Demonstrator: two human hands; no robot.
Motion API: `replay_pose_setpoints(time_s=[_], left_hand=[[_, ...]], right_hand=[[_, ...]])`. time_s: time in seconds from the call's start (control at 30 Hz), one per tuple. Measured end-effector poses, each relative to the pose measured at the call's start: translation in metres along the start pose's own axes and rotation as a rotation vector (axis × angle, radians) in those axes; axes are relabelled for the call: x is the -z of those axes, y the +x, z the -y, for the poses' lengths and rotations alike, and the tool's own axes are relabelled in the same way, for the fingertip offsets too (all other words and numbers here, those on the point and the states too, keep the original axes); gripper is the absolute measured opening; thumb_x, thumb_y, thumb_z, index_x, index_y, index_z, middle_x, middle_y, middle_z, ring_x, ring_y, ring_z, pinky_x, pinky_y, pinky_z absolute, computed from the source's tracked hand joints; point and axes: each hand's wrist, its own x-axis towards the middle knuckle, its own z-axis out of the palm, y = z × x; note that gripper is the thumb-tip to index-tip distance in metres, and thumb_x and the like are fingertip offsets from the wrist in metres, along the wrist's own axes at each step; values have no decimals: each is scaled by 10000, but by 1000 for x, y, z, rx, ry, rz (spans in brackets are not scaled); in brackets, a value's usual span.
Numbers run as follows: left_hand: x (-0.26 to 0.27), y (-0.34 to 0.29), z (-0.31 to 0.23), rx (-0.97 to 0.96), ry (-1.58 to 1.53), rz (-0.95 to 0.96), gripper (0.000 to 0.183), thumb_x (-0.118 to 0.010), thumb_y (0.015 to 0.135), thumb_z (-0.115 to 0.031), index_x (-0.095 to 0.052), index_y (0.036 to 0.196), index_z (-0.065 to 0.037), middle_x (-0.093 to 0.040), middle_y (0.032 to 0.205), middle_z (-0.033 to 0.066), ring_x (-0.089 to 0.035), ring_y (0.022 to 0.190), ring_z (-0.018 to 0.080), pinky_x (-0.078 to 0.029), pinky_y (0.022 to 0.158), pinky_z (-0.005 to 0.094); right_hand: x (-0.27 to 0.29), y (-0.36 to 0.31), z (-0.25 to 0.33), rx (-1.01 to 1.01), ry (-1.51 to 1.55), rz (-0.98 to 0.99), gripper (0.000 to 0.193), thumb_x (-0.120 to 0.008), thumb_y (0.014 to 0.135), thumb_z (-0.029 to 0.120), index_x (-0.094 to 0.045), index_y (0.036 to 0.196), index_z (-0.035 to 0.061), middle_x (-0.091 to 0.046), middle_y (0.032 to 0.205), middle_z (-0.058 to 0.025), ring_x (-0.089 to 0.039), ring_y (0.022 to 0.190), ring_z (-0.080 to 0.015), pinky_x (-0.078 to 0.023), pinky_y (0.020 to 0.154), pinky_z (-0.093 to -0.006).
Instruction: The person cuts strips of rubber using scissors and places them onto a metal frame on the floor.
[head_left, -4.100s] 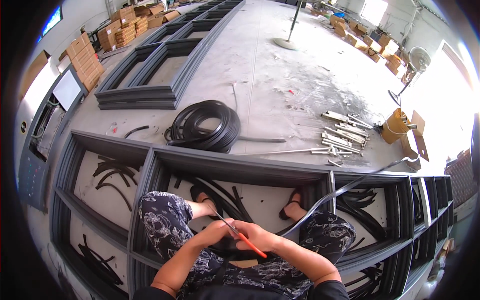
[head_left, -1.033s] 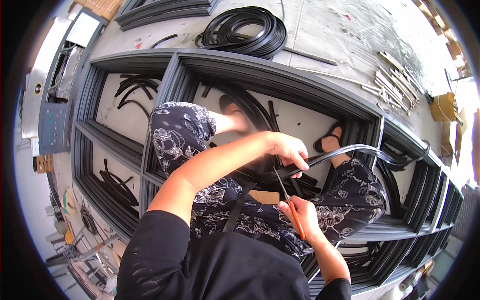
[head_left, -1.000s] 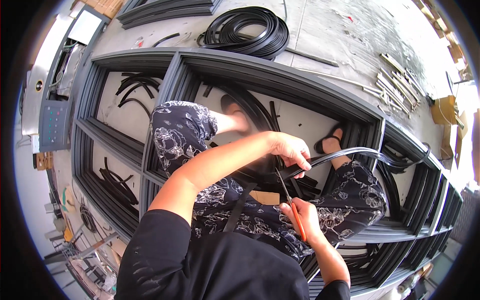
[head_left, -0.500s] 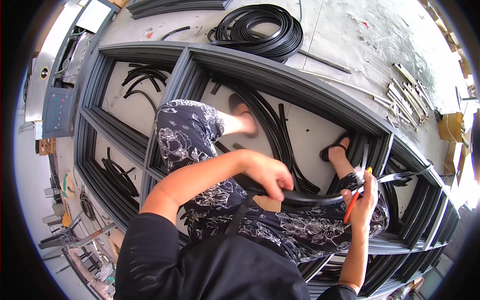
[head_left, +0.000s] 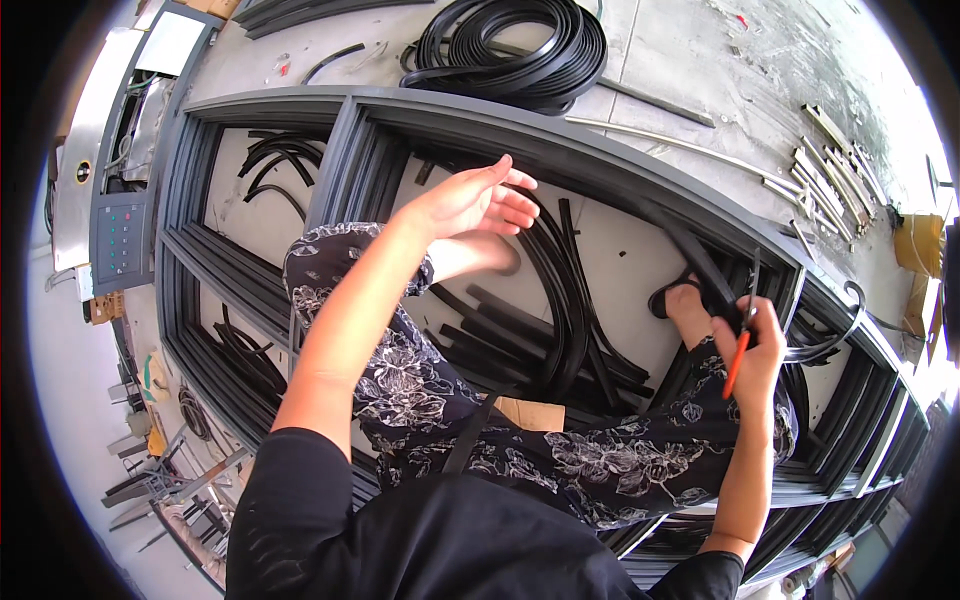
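Observation:
My left hand [head_left: 480,200] is raised over the far part of a dark grey metal frame [head_left: 250,95], its fingers stretched out and nothing in them. Against the right side of the frame, my right hand [head_left: 757,345] is closed round a pair of scissors with orange handles [head_left: 737,366], the blades pointing away from me. From that same hand a black rubber strip [head_left: 697,262] runs away to the far left, blurred by motion; how the fingers hold it is partly hidden. Cut black strips [head_left: 562,290] lie inside the frame, below my left hand.
A coil of black strip [head_left: 520,50] rests on the floor beyond the frame. Several thin metal bars [head_left: 835,180] are piled at the far right, near a cardboard box [head_left: 918,243]. A control panel with buttons [head_left: 122,240] stands at the left. My legs straddle the frame's bars.
My left hand has moved up and away from my lap, and its fingers have opened. The black strip now stretches away from my right hand instead of across my lap. My right hand still grips the scissors.

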Motion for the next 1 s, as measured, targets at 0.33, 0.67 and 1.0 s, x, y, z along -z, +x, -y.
replay_pose_setpoints(time_s=[0.33, 0.67, 1.0], left_hand=[[46, 138, 225, 195, 858, -498, 397, -467, 923, -185, -477, 1317, -144, -563, 1254, 167, -547, 1139, 339, -445, 945, 383], [44, 129, 249, 386, 1283, -473, 628, -444, 825, -64, -347, 1408, -277, -575, 1145, 205, -561, 1077, 353, -466, 892, 425], [34, 136, 256, 206, 1446, -589, 444, -399, 910, -110, -453, 1334, -228, -571, 978, 165, -587, 943, 345, -497, 779, 427]], right_hand=[[-8, 37, 21, -85, 8, -89, 265, -732, 762, 67, -547, 939, -1, -435, 659, 36, -361, 597, -49, -328, 537, -193], [-8, 43, 33, -116, -42, 38, 289, -761, 690, 61, -565, 899, 21, -445, 632, 21, -376, 569, -67, -340, 536, -198], [-11, 49, 34, -146, -92, 57, 295, -766, 678, 56, -570, 895, 20, -439, 619, 11, -382, 552, -83, -348, 533, -204]])
